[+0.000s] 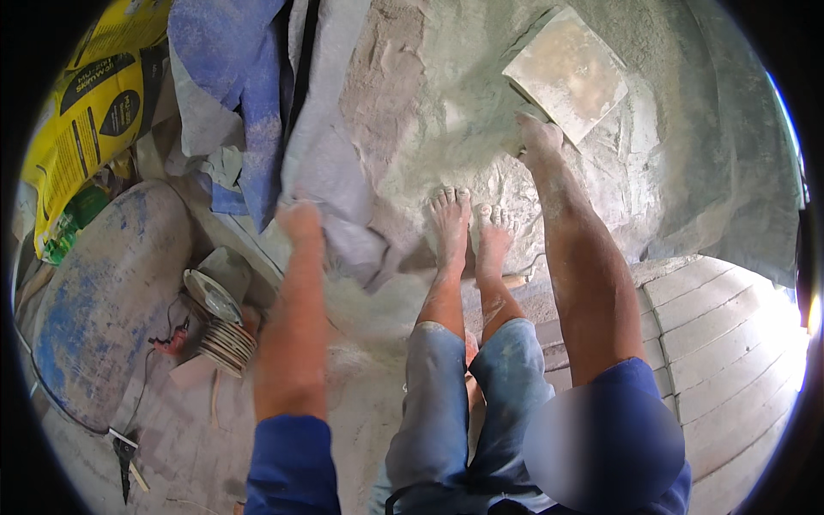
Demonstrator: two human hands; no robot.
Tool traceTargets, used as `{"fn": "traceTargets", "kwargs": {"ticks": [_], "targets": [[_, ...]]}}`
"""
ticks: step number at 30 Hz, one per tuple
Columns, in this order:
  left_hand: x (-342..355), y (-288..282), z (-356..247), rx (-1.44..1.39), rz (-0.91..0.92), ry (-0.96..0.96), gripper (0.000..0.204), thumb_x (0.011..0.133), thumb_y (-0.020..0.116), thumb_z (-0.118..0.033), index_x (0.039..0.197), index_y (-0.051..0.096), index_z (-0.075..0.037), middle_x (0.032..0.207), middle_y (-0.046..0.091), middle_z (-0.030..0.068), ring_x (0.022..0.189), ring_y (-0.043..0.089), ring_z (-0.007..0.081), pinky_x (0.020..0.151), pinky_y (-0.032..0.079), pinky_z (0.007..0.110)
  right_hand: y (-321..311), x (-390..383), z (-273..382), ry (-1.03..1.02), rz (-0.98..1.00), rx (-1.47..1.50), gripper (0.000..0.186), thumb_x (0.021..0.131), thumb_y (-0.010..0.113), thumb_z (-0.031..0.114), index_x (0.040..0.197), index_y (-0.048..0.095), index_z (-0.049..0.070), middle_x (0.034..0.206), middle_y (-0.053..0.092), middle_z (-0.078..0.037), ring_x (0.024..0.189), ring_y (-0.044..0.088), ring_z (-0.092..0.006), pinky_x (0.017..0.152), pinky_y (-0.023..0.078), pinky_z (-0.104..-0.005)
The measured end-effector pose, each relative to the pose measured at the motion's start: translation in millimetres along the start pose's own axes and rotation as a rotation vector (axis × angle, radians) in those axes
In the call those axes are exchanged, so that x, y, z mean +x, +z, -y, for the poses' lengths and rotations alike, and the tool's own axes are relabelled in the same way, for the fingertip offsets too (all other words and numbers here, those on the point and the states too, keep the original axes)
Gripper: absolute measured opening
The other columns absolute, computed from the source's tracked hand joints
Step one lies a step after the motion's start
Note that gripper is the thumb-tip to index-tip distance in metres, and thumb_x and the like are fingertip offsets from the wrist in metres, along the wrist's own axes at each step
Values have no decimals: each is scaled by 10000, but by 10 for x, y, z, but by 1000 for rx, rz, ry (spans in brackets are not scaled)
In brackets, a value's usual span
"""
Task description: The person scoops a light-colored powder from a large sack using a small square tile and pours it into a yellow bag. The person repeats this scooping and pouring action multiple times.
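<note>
My left hand (299,221) is closed on a long grey sheet (330,172), which hangs in folds and looks dusty; motion smears the hand a little. Next to it, on the left, is a blue dusty cloth or sheet (232,69). My right hand (540,140) is at the lower edge of a square, pale, dusty slab (571,73), its fingers curled against that edge. The slab is tilted over a powder-covered sheet (481,94). How far the fingers reach under the slab is hidden.
My bare dusty feet (451,215) stand on the sheet's near part. At left lie a yellow bag (90,120), a blue-stained rounded tub (116,300), a coiled reel (227,345) and a small red tool (172,337). Grey paving (721,343) shows at right.
</note>
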State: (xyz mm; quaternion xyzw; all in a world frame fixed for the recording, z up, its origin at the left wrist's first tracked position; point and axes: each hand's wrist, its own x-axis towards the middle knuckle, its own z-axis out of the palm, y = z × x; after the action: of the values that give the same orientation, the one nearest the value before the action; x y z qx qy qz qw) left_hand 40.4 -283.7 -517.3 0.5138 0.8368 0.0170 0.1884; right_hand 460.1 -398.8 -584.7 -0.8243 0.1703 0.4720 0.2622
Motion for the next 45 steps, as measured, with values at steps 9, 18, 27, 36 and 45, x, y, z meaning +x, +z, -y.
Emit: {"fn": "traceTargets", "kwargs": {"ticks": [9, 18, 27, 36, 45], "targets": [[862, -1901, -1107, 283, -302, 521, 623, 805, 806, -282, 1251, 544, 65, 1243, 543, 267, 1181, 527, 430, 990, 439, 460, -1247, -523, -675, -223, 610, 371, 197, 951, 610, 307, 892, 570, 123, 674, 512, 10, 538, 515, -127, 450, 415, -300], [1311, -2003, -1599, 299, -100, 776, 1231, 616, 926, -330, 1537, 194, 34, 1521, 332, 302, 1393, 368, 437, 1125, 362, 455, -1819, -1382, -1086, 20, 201, 78, 157, 854, 638, 172, 931, 579, 49, 711, 574, -54, 531, 589, -185, 446, 493, -328], [1444, -1285, -1715, 500, 261, 975, 374, 795, 773, -256, 1061, 665, -17, 1318, 573, 240, 1296, 474, 413, 1044, 409, 497, -2250, -2264, -1270, 159, 186, 45, 217, 817, 629, 154, 977, 581, 16, 717, 584, -74, 533, 597, -200, 460, 507, -351], [732, -2196, -1718, -168, 294, 546, 283, 865, 668, -192, 1048, 649, 23, 977, 667, 260, 923, 629, 434, 797, 482, 432, -3267, -3498, -869, 208, 39, -39, 152, 822, 616, 132, 912, 565, 20, 717, 582, -84, 528, 596, -210, 449, 507, -357], [647, -2811, -2832, -169, 64, 636, 333, 893, 645, -221, 1128, 628, 15, 1018, 672, 277, 992, 628, 454, 841, 486, 457, -4442, -3892, -810, 174, -55, 6, 116, 819, 612, 117, 871, 563, 24, 678, 557, -77, 504, 582, -219, 425, 495, -367]]}}
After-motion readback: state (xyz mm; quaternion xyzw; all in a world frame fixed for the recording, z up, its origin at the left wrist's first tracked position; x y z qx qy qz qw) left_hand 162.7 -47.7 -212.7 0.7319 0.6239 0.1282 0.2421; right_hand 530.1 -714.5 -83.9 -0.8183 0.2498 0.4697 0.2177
